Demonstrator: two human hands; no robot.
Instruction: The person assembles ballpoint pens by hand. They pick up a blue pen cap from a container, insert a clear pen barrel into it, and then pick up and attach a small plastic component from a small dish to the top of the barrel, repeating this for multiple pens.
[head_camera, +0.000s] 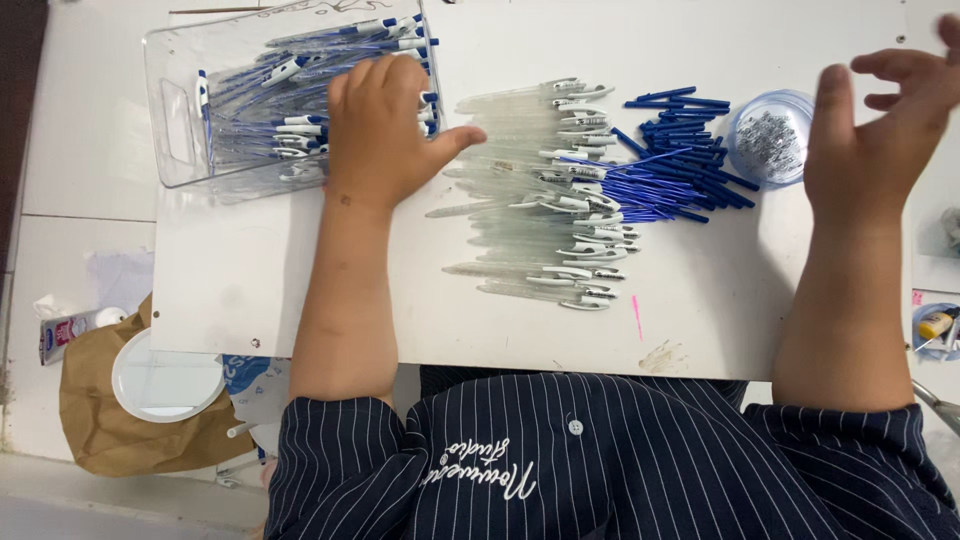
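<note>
My left hand (385, 130) rests palm down over the right edge of a clear plastic bin (180, 120) filled with finished blue-and-white pens; I cannot see anything held in it. A heap of clear pen barrels with white clips (545, 190) lies just right of that hand. Beyond it sits a pile of blue ink refills (680, 150). A small round clear cup of tiny metal springs (770, 140) stands next to the refills. My right hand (880, 130) is raised at the right edge, fingers spread and empty, close to the cup.
All of it lies on a white table (300, 290). On the floor at the left are a brown paper bag (100, 420), a white round lid (165, 380) and a small tube (65, 330). A small container (935, 325) sits at the right edge.
</note>
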